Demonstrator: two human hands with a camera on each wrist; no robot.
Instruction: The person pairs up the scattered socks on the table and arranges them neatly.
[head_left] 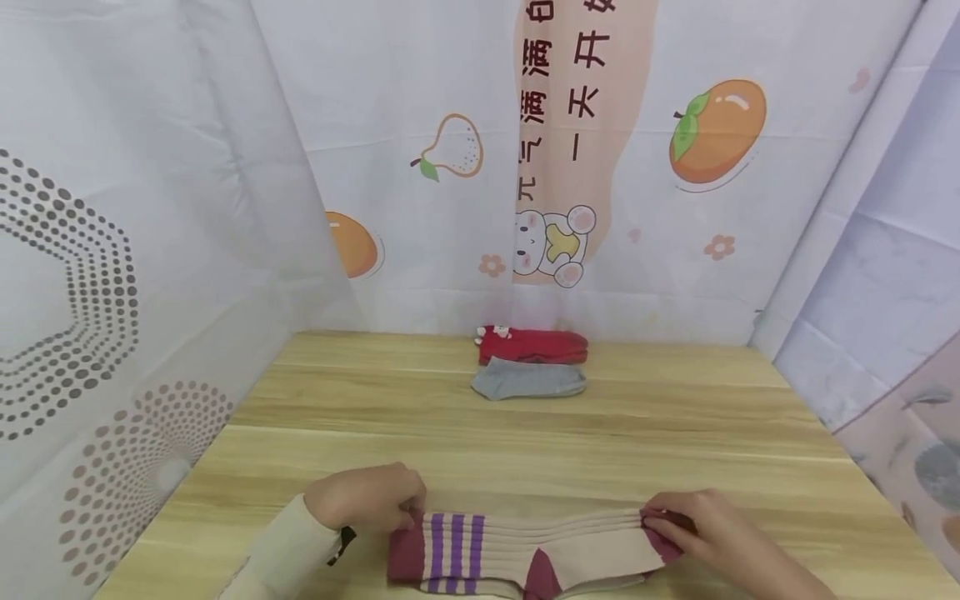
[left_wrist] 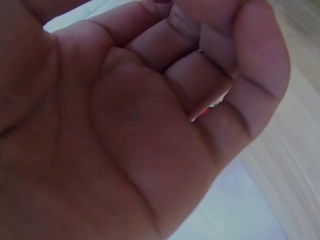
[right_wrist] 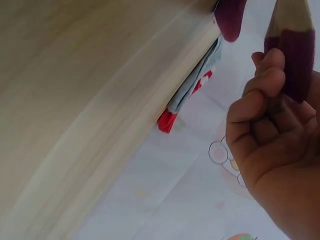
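A cream sock (head_left: 592, 554) with purple stripes and a maroon cuff, heel and toe lies lengthwise near the front of the table. A second striped layer shows along its lower edge. At the cuff, my left hand (head_left: 367, 498) pinches the upper corner; its curled fingers fill the left wrist view, where the sock is mostly hidden. My right hand (head_left: 708, 533) grips the toe end between thumb and fingers. In the right wrist view, that maroon toe (right_wrist: 299, 62) stands up from the fingertips, with the maroon heel (right_wrist: 231, 20) hanging beyond.
Toward the back of the wooden table (head_left: 360, 417), grey socks (head_left: 528, 380) lie flat in front of red socks (head_left: 543, 347) with a small white figure at one end. Printed curtains (head_left: 420, 75) enclose the table behind and at both sides.
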